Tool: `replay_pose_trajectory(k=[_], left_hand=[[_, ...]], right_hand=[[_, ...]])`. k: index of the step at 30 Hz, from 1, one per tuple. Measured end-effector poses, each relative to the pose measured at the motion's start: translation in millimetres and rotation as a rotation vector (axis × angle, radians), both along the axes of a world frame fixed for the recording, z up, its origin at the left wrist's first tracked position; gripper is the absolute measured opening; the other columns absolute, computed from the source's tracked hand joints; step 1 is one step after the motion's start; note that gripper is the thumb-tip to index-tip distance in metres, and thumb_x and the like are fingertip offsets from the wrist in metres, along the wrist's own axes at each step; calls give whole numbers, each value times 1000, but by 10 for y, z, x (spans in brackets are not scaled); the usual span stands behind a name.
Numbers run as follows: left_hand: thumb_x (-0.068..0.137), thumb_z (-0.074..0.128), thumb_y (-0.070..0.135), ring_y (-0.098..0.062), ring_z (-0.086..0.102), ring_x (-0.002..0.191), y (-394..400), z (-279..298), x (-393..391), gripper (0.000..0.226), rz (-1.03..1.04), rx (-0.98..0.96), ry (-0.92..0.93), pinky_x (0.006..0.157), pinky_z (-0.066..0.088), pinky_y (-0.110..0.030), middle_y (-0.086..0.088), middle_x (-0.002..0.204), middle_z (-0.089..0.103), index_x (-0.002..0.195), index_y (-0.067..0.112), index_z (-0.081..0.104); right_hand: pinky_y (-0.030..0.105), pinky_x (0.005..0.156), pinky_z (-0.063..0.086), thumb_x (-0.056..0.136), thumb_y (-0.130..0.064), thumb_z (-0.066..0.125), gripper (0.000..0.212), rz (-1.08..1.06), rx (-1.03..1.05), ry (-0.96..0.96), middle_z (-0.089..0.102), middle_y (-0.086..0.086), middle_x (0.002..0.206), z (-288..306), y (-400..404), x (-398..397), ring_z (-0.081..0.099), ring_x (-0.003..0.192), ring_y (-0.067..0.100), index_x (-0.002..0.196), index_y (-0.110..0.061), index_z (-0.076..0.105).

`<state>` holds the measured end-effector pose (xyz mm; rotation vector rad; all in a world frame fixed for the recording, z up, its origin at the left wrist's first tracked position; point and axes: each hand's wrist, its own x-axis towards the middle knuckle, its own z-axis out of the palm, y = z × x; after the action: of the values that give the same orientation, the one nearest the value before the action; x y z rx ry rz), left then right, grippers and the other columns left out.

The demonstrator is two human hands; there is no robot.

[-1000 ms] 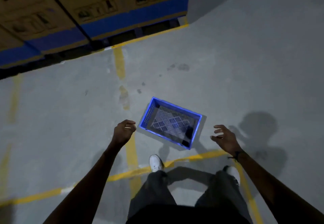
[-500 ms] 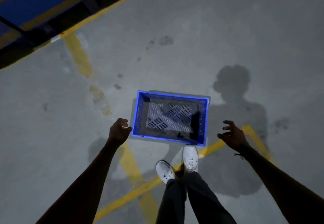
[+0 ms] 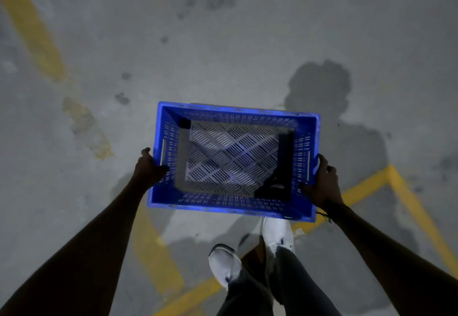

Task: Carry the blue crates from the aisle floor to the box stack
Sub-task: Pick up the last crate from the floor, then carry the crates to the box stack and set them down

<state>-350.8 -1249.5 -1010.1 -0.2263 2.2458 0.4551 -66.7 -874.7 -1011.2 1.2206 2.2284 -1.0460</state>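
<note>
Both hands are closed on the short ends of a blue crate [image 3: 230, 162]. The left hand [image 3: 148, 170] clasps the left end wall, thumb hooked over the rim onto the inner face just below the handle slot, the remaining fingers hidden behind the outer side. The right hand [image 3: 323, 184] grips the right end wall in like fashion, its thumb lying inside the wall and its fingers wrapped around the outside near the slot on that end. A thin dark band [image 3: 323, 214] circles the right wrist. The crate is open side up and roughly level, its long sides running across the view, directly in front of the person between two outstretched bare forearms. It is empty; the perforated bottom shows a diamond pattern of slots with the grey floor visible through them, and the side walls carry rows of small vents. Whether its underside touches the concrete floor [image 3: 247, 55] or is raised clear cannot be told from this angle. Below the near long wall stand two white shoes [image 3: 224, 263], the right one ahead of the left and partly tucked under the crate's edge, with dark trouser legs [image 3: 285, 288] above them. Worn yellow floor lines [image 3: 34, 31] cross the concrete to the left and right, and the person's shadow [image 3: 322, 88] falls beyond the crate's far right corner.
</note>
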Motion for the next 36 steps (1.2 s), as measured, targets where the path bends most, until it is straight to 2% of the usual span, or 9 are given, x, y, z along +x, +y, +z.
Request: replay_pose_trajectory(k=[3,5,13,16,19,24,28,33,36], left_hand=[[94,68,12,-44,60,117,71,-94,2,74,47,22,-50,87,52,-48,-19,129,58,151,8,22],[94,68,12,-45,62,115,83,-81,-10,72,43,29,-58,90,54,-53,-24,132,59,149,9,21],[93,67,10,-42,69,91,66,673,-83,81,-117,55,26,76,53,-42,-29,119,65,155,11,15],[84,73,27,-43,69,93,100,1309,-88,91,-180,107,47,80,53,-43,-24,107,69,155,14,18],[67,62,49,-43,69,90,227,2018,-115,98,-231,143,92,78,52,-43,-24,100,70,152,17,26],[90,70,23,-32,69,89,592,3402,-95,71,-316,222,191,76,45,-33,-12,103,72,150,22,34],[90,71,18,-24,62,86,932,4472,-22,69,-413,284,280,75,43,-30,-5,101,68,151,22,36],[92,68,19,-36,67,81,1241,5656,166,69,-544,336,387,74,56,-44,-18,95,71,152,22,35],[92,68,20,-37,68,82,1266,6165,265,68,-531,355,427,75,57,-46,-18,97,72,151,24,34]], right_hand=[[45,81,54,80,-25,76,100,-56,-97,71,53,18,131,-53,24,-13,59,109,39,155,-24,9],[33,74,50,85,-15,74,95,-82,-125,81,57,8,122,-20,69,-47,61,98,27,156,-14,9],[23,60,49,79,-11,71,94,-142,-237,81,63,11,115,536,172,-55,64,80,15,154,-13,15],[34,73,50,85,0,70,89,-185,-205,73,62,16,119,978,152,6,63,89,28,155,-13,16],[39,76,51,82,-2,74,90,-213,-183,66,63,21,124,1467,181,126,64,92,32,153,-14,19],[40,80,50,80,-10,80,95,-287,-195,19,59,24,132,2462,253,359,61,96,31,153,-18,20],[44,82,52,80,-14,81,95,-349,-196,30,55,24,135,3266,300,566,62,102,39,153,-19,21],[51,87,54,79,-14,81,92,-457,-185,61,56,25,135,4311,427,778,63,105,43,151,-21,24],[46,90,50,76,-19,80,89,-462,-116,123,59,27,130,4942,515,835,62,108,43,150,-17,30]])
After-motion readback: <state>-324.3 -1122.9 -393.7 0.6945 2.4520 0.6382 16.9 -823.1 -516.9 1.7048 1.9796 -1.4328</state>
